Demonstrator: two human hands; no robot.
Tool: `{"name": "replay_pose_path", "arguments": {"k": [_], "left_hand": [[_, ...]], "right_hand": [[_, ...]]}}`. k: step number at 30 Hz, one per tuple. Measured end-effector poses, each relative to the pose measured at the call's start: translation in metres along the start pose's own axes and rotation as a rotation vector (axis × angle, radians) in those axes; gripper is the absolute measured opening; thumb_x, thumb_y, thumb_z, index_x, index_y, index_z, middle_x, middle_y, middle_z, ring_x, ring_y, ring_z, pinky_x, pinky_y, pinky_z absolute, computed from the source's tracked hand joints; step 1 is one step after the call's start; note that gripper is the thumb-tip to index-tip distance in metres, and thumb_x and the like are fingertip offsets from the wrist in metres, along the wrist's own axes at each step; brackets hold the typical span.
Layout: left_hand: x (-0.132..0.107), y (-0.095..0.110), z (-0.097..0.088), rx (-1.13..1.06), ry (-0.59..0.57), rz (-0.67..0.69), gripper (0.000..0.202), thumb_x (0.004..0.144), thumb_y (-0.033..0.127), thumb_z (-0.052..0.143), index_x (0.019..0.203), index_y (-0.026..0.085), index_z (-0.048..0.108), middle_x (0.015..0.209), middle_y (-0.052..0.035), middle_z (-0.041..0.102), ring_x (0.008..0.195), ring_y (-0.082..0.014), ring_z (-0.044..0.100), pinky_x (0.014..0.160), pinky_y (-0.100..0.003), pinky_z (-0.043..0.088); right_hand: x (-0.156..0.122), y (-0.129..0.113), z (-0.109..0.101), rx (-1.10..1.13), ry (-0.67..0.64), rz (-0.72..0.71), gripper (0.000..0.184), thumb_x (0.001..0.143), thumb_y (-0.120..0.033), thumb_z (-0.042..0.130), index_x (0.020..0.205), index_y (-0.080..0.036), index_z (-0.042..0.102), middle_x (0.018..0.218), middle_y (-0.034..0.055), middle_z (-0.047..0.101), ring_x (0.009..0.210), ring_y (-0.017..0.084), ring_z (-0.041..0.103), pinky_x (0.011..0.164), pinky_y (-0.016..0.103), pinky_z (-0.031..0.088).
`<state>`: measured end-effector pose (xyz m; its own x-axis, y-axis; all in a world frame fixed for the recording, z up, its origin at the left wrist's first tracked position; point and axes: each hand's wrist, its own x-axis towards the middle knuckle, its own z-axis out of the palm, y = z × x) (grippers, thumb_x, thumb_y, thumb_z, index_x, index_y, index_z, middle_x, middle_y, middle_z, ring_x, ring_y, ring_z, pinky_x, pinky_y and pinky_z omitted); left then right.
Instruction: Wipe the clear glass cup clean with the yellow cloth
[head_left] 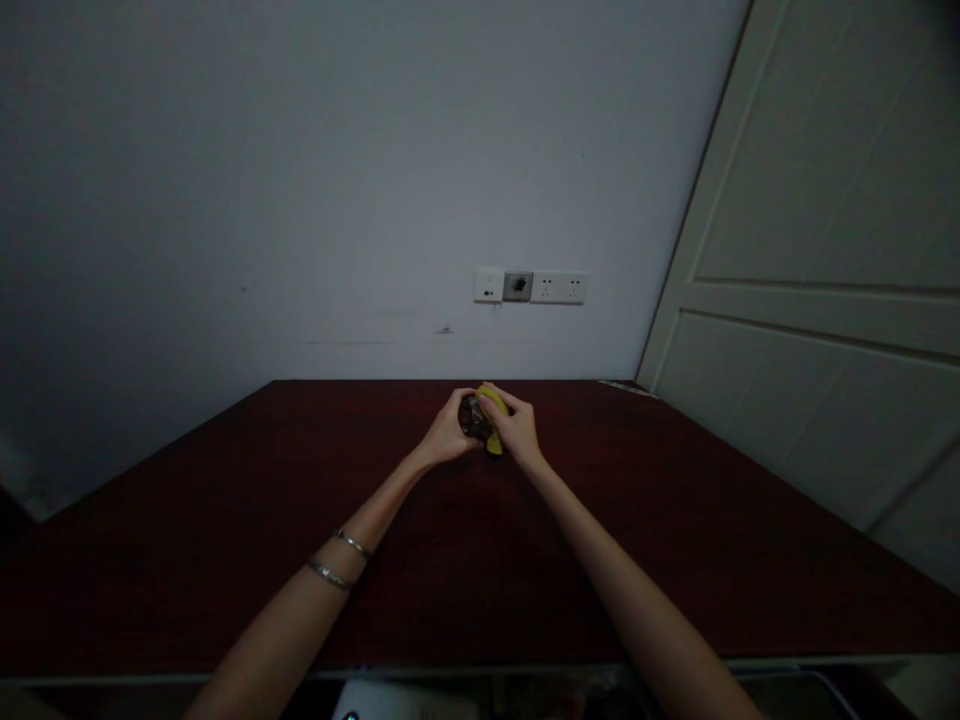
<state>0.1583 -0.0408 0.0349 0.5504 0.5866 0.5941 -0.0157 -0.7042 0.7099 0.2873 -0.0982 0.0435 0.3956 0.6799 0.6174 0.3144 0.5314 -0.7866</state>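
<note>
Both my arms reach out over a dark red-brown table (225,520). My left hand (448,432) and my right hand (516,428) meet near the table's far edge, fingers curled round one small object (480,418). The object is partly dark and shiny, with a yellow part showing at its top and lower right. I cannot make out what it is. Two thin metal bangles (341,558) sit on my left forearm.
A plain white wall stands behind the table, with a row of sockets and a switch (529,287) above the far edge. A white panelled door (825,270) runs along the right side. Dim things lie below the table's near edge.
</note>
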Motion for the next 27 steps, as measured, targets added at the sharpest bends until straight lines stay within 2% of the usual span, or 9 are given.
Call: {"name": "replay_pose_path", "arguments": {"k": [6,13,15,18,20,22,24,27], "left_hand": [[0.012,0.013,-0.010,0.015,-0.070,0.056,0.082,0.049,0.017,0.083,0.121,0.018,0.044,0.115,-0.0096,0.058,0.104,-0.0262,0.058,0.090,-0.041,0.047],[0.022,0.026,-0.013,0.000,-0.036,0.103,0.084,0.048,0.019,0.084,0.123,0.017,0.044,0.118,-0.0119,0.056,0.106,-0.0282,0.058,0.091,-0.043,0.047],[0.026,0.031,-0.013,-0.005,-0.033,0.106,0.083,0.049,0.019,0.083,0.121,0.018,0.043,0.116,-0.0111,0.057,0.102,-0.0271,0.059,0.088,-0.041,0.049],[0.032,0.042,-0.015,-0.023,-0.016,0.134,0.073,0.052,0.018,0.081,0.116,0.017,0.044,0.109,-0.0088,0.057,0.097,-0.0249,0.060,0.084,-0.037,0.051],[0.035,0.050,-0.018,-0.041,0.001,0.162,0.070,0.055,0.018,0.079,0.115,0.017,0.043,0.108,-0.0082,0.057,0.097,-0.0241,0.061,0.083,-0.036,0.051],[0.038,0.057,-0.022,-0.022,0.017,0.187,0.075,0.054,0.019,0.080,0.118,0.018,0.042,0.113,-0.0090,0.056,0.100,-0.0251,0.060,0.087,-0.039,0.049],[0.040,0.065,-0.027,0.020,0.040,0.213,0.080,0.050,0.020,0.082,0.120,0.017,0.043,0.118,-0.0102,0.055,0.107,-0.0276,0.057,0.094,-0.042,0.046],[0.042,0.073,-0.031,0.067,0.075,0.225,0.081,0.049,0.019,0.082,0.120,0.017,0.044,0.120,-0.0104,0.055,0.110,-0.0287,0.054,0.097,-0.045,0.044]], "right_hand": [[0.015,-0.012,-0.011,0.052,-0.020,0.029,0.041,0.071,-0.041,0.069,0.103,-0.015,0.071,0.109,0.0082,0.071,0.101,0.026,0.066,0.093,0.040,0.051],[0.024,-0.032,-0.019,0.037,-0.060,-0.036,0.034,0.073,-0.036,0.068,0.103,-0.020,0.072,0.108,0.0064,0.071,0.104,0.025,0.065,0.096,0.040,0.048],[0.025,-0.041,-0.022,-0.005,-0.093,-0.126,0.031,0.074,-0.031,0.068,0.104,-0.024,0.071,0.113,0.0044,0.070,0.110,0.024,0.062,0.102,0.040,0.044],[0.027,-0.056,-0.026,-0.154,-0.248,-0.414,0.035,0.077,-0.025,0.066,0.111,-0.029,0.068,0.128,0.0025,0.060,0.121,0.022,0.054,0.107,0.040,0.038],[0.033,-0.065,-0.027,-0.192,-0.287,-0.501,0.036,0.077,-0.024,0.065,0.112,-0.031,0.067,0.131,0.0016,0.058,0.122,0.021,0.054,0.106,0.040,0.039],[0.043,-0.073,-0.026,-0.172,-0.234,-0.464,0.033,0.077,-0.027,0.066,0.110,-0.031,0.068,0.124,0.0013,0.063,0.117,0.021,0.057,0.104,0.041,0.042],[0.053,-0.079,-0.024,-0.134,-0.188,-0.367,0.029,0.077,-0.030,0.066,0.106,-0.029,0.070,0.114,0.0014,0.069,0.110,0.022,0.062,0.099,0.042,0.046],[0.062,-0.088,-0.023,-0.138,-0.242,-0.303,0.028,0.077,-0.033,0.066,0.104,-0.026,0.071,0.108,0.0024,0.072,0.104,0.023,0.065,0.096,0.043,0.049]]}}
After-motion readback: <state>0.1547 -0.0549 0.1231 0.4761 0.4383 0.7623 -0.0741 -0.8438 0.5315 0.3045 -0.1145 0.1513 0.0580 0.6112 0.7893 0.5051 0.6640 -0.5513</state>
